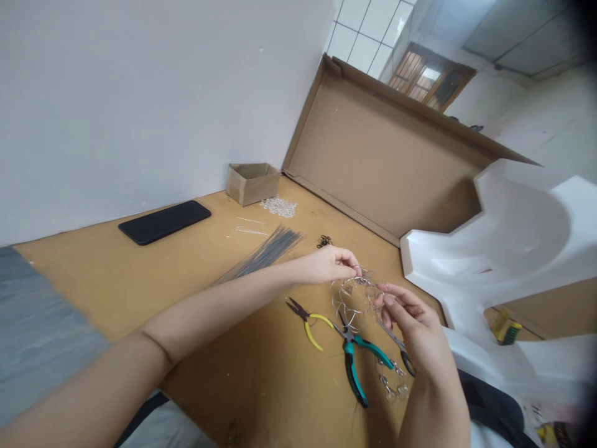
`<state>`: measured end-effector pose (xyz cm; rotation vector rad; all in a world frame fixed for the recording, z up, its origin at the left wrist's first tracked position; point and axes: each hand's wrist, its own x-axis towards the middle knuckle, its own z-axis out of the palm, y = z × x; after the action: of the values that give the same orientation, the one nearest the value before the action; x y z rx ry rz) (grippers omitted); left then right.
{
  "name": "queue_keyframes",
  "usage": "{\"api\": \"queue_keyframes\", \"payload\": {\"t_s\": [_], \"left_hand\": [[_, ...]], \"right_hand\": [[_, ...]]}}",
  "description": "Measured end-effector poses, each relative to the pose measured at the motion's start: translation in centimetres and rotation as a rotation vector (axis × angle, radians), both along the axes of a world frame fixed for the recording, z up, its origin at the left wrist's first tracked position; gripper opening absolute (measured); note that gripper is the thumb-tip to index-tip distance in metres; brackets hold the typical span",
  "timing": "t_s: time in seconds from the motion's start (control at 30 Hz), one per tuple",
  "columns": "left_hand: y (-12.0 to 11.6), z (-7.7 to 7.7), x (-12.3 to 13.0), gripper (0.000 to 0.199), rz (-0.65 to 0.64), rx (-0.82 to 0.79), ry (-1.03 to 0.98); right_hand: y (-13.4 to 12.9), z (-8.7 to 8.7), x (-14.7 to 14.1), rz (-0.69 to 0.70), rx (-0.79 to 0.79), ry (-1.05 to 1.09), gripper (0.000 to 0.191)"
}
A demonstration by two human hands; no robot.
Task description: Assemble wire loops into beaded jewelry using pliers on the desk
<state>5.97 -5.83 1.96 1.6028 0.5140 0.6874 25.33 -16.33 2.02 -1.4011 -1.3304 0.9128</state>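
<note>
By the right edge of the brown desk [153,267], the left hand [333,264] pinches a silver looped-wire piece [349,308]; the right hand's [413,317] grip is unclear. Lowered loops could snag the teal-and-black-handled metal pliers [349,338].

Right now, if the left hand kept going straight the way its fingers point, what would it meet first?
The left hand has the looped silver wire at its fingertips; just past that, the right hand seems first in line, though depth is unclear in this single view.
</note>
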Motion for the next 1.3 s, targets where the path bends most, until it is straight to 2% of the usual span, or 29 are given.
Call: {"api": "queue_keyframes", "payload": {"t_s": [0.17,0.37,0.53,0.67,0.73,0.9,1.13,1.3], "left_hand": [[0.1,-0.3,0.3,0.004,-0.011,0.011,-0.020],[0.3,-0.8,0.0,0.007,-0.089,0.007,0.025],[0.7,-1.1,-0.3,0.014,-0.164,0.007,0.008],[0.5,-0.8,-0.5,0.026,-0.248,0.090,0.108],[0.1,-0.7,-0.5,0.026,-0.292,0.136,0.190],[-0.7,-0.9,-0.1,0.016,-0.177,0.165,0.236],[-0.3,-1.1,0.2,0.018,-0.033,0.128,0.169],[-0.3,-0.4,-0.1,0.016,0.054,0.102,0.155]], "right_hand": [[0.0,-0.2,0.0,0.037,-0.020,-0.021,0.021],[0.1,-0.2,-0.2,0.085,-0.062,-0.023,0.023],[0.2,-0.1,-0.4,0.047,-0.056,-0.011,0.023],[0.2,0.1,-1.0,0.040,-0.085,-0.017,0.024],[0.2,0.2,-1.5,0.066,-0.111,-0.040,0.024],[0.4,0.1,-2.1,0.063,-0.115,-0.055,0.023],[0.2,0.3,-1.1,-0.167,0.022,-0.062,0.024],[0.1,0.4,-0.3,-0.132,-0.035,-0.156,0.025]]}}
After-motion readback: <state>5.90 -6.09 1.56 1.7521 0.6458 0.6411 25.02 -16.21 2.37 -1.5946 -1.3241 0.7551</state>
